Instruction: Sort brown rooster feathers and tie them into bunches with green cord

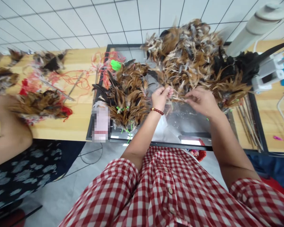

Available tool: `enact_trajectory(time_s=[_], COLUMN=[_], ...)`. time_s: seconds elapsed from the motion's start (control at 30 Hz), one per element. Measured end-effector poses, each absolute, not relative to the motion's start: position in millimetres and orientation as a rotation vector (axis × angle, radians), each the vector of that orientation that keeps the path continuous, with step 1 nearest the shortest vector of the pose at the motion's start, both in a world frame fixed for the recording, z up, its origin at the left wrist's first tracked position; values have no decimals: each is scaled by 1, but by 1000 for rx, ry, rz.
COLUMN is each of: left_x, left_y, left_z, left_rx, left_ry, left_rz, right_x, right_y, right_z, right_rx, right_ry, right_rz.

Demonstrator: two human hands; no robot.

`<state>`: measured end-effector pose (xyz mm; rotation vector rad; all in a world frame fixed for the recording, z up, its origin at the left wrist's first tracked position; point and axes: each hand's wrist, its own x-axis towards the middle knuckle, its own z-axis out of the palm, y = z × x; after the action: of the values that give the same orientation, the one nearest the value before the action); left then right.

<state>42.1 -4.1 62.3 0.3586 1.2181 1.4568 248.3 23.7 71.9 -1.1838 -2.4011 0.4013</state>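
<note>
My left hand [161, 97], with a red bead bracelet on the wrist, is closed in a pinch on a few brown feathers [176, 94] at the near edge of a big loose feather heap [189, 53]. My right hand [201, 100] pinches the same small bunch from the right. Both hands hover over a glass-topped tray [191, 116]. To the left of my hands lie tied feather bundles [125, 94] with green string.
A person in dark flowered clothes at the left holds a feather bundle [40, 104] over the wooden table [68, 126], with red string [71, 77] scattered there. Thin sticks [247, 123] lie right of the tray. A white lamp [257, 23] and power strip [269, 74] stand at the right.
</note>
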Motion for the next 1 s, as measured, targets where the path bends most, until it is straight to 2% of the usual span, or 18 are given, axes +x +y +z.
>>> enact_trajectory(time_s=[0.4,0.7,1.0], left_x=[44,51,46], left_y=[-2,-13,-3], left_z=[50,38,30], left_rx=[522,1083,1035], left_ry=[1400,1221,1341], left_rz=[1403,1009,1167], right_x=[232,240,234], right_y=[16,14,12], right_z=[45,38,29], right_rx=[-1217,-1310,-1273], right_ry=[-2612,-2319,-2121], right_rz=[298,171,82])
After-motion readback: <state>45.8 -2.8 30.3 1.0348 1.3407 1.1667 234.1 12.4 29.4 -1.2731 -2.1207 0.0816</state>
